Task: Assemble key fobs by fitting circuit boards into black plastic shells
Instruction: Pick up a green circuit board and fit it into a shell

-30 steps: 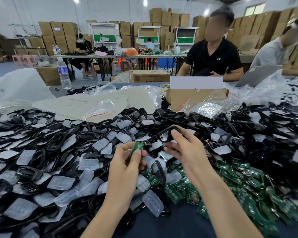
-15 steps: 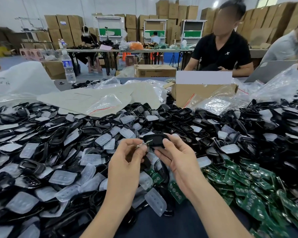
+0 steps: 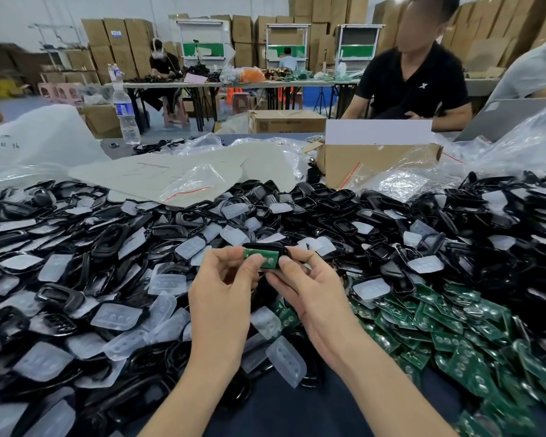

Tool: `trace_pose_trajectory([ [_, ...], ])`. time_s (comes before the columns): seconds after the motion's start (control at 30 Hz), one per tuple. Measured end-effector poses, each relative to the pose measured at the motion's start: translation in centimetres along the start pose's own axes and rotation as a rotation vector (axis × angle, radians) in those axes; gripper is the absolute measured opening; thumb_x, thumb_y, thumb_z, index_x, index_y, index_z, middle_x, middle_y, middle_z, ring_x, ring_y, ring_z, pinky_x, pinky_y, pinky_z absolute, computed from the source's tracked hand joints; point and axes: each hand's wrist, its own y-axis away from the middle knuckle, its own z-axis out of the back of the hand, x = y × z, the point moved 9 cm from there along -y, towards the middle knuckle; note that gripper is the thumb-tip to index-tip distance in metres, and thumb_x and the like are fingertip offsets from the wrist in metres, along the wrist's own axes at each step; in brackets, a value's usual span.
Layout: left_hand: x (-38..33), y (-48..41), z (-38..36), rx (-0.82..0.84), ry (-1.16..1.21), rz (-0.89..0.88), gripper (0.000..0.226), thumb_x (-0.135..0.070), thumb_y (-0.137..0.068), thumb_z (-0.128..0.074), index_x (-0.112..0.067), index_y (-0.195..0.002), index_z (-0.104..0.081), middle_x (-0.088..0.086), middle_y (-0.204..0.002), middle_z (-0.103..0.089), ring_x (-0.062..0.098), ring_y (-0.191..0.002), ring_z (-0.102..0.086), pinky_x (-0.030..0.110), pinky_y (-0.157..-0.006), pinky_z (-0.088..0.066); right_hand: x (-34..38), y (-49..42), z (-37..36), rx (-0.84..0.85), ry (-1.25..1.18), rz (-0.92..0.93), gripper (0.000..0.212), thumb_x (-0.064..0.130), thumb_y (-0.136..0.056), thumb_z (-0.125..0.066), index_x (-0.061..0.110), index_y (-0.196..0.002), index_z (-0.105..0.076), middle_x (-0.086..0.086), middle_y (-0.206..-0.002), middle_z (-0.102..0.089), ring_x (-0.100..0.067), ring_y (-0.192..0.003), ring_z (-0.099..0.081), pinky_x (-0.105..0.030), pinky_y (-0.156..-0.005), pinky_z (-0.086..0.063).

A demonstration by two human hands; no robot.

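Warehouse bench heaped with parts. Left hand (image 3: 224, 288) and right hand (image 3: 312, 288) pinch shell (image 3: 267, 246), circuit board (image 3: 260, 256) apparently half-seated; next, press flush.

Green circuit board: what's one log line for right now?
step: fitting; green circuit board in black plastic shell; left hand: holds shell, thumb on board; right hand: grips shell

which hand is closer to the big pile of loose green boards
Right. The right hand sits beside the pile of loose green boards, close to its left edge. The left hand is further left, across the black shell both grip.
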Motion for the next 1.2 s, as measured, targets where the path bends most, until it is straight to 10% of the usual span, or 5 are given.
trace_pose_trajectory([
  [0.6,0.51,-0.12,0.16,-0.018,-0.031,0.008,0.014,-0.029,-0.087,-0.077,-0.027,-0.092,-0.063,-0.012,-0.088,-0.073,0.013,-0.087,-0.070,0.030,-0.079,-0.054,-0.20,0.13,-0.52,0.035,0.058,0.047,0.010,0.001,-0.099,-0.059,0.002,-0.109,-0.060,-0.009,-0.103,-0.077,-0.015,-0.101,-0.073,-0.021,-0.085,-0.057],
  [1.2,0.53,0.28,0.31,-0.050,-0.038,-0.002,0.015,-0.034,-0.088,-0.075,-0.032,-0.093,-0.060,-0.018,-0.088,-0.070,0.001,-0.086,-0.067,0.008,-0.068,-0.046,0.14,0.28,-0.60,0.047,0.192,0.090,0.011,0.004,-0.097,-0.064,0.007,-0.107,-0.060,-0.007,-0.103,-0.078,-0.018,-0.102,-0.073,-0.021,-0.086,-0.056],
])
